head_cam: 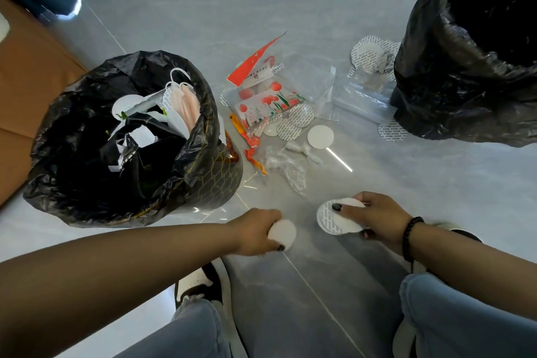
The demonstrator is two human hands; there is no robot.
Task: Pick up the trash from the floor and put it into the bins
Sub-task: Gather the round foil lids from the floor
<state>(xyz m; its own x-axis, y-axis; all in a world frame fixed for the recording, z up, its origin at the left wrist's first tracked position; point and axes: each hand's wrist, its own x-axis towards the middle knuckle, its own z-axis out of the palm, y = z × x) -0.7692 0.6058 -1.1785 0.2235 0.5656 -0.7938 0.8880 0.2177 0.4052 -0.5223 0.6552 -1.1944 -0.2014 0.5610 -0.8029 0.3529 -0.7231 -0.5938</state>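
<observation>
My left hand grips a white round disc just above the grey floor. My right hand pinches a small stack of round seal discs, the front one printed with a grey pattern. Between the two bins lies a pile of trash: a tulip-printed plastic bag, a red wrapper strip, more round discs, clear crumpled film and clear bags. The left bin, lined in black, holds masks and paper scraps. The right bin has a black liner too.
More patterned discs lie against the right bin's base, one at its front. An orange-brown surface runs along the left edge. My knees in jeans and a shoe are at the bottom.
</observation>
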